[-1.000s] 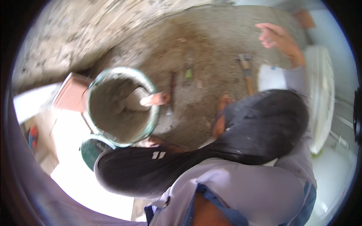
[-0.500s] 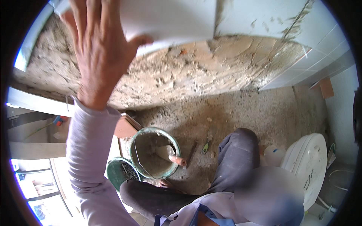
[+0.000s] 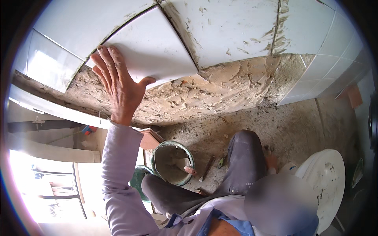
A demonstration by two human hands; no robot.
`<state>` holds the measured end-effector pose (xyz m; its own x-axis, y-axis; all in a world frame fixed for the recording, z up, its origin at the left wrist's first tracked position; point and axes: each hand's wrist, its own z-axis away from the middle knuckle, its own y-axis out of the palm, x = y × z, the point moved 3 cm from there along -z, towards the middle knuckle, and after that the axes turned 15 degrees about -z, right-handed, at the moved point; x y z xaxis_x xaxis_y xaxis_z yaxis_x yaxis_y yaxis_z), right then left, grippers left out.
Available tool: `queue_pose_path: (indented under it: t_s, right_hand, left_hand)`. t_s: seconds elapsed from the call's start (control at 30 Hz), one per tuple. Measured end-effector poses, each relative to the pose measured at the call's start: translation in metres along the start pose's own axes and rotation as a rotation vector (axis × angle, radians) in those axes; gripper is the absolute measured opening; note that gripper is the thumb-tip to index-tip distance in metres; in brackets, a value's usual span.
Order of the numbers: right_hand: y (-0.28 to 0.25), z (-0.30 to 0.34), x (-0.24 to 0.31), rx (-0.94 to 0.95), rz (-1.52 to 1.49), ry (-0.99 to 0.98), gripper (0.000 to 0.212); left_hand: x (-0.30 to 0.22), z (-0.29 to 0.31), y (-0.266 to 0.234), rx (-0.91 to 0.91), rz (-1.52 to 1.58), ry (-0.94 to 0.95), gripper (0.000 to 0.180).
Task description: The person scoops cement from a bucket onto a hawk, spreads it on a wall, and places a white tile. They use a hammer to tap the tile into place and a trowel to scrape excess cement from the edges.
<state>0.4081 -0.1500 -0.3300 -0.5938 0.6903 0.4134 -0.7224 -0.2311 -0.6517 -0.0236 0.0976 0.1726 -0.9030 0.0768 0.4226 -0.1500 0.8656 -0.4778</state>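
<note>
My left hand [image 3: 124, 88] is open, fingers spread, with its fingertips and thumb against the left and lower part of a white wall tile [image 3: 147, 47]. The tile lies against the wall next to other white tiles [image 3: 224, 29], with dark gaps along its upper edges. Below it runs a band of rough, wet-looking mortar [image 3: 204, 90]. Beside my bent right knee, a skin-coloured shape low on the floor may be my right hand [image 3: 271, 161]; its fingers are too unclear to read.
A green bucket [image 3: 157, 151] holds grey mortar and a trowel [image 3: 189, 170]. A second green bucket [image 3: 138, 179] is partly behind my left knee. Reddish tiles [image 3: 150, 140] lean nearby. A green-handled tool [image 3: 220, 163] lies on the floor; a white toilet [image 3: 325, 179] stands right.
The view has tilted up, showing more of the tiled wall. My left hand stays on the tile, now with its fingertips visible near the tile's left edge.
</note>
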Motion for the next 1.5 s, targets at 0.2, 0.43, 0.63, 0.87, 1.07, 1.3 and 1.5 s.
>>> queue_pose_path:
  t_s: [0.2, 0.43, 0.63, 0.87, 1.07, 1.3, 1.5]
  right_hand:
    - [-0.112, 0.053, 0.109, -0.507, -0.603, -0.486, 0.028]
    - [-0.217, 0.231, 0.255, -0.173, -1.474, -1.330, 0.014]
    - [-0.205, 0.272, 0.303, -0.324, -1.440, -1.735, 0.006]
    - [-0.131, 0.142, 0.381, -0.559, -1.632, -1.284, 0.017]
    - [-0.118, 0.123, 0.428, -0.601, -1.716, -1.302, 0.016]
    - [-0.127, 0.110, 0.449, -0.679, -1.726, -1.098, 0.021]
    - [-0.123, 0.095, 0.459, -0.647, -1.816, -1.106, 0.018]
  left_hand:
    - [-0.005, 0.003, 0.005, -0.006, 0.050, -0.019, 0.140]
    - [0.005, 0.013, 0.012, -0.068, 0.128, 0.047, 0.111]
    - [0.000, 0.007, 0.009, -0.068, 0.202, 0.053, 0.107]
    - [-0.002, 0.006, 0.013, -0.075, 0.171, 0.059, 0.112]
    - [0.003, 0.008, 0.007, -0.110, 0.175, 0.044, 0.128]
    - [-0.002, 0.009, 0.016, -0.151, 0.173, 0.038, 0.133]
    - [-0.004, 0.006, 0.012, -0.142, 0.164, 0.044, 0.131]
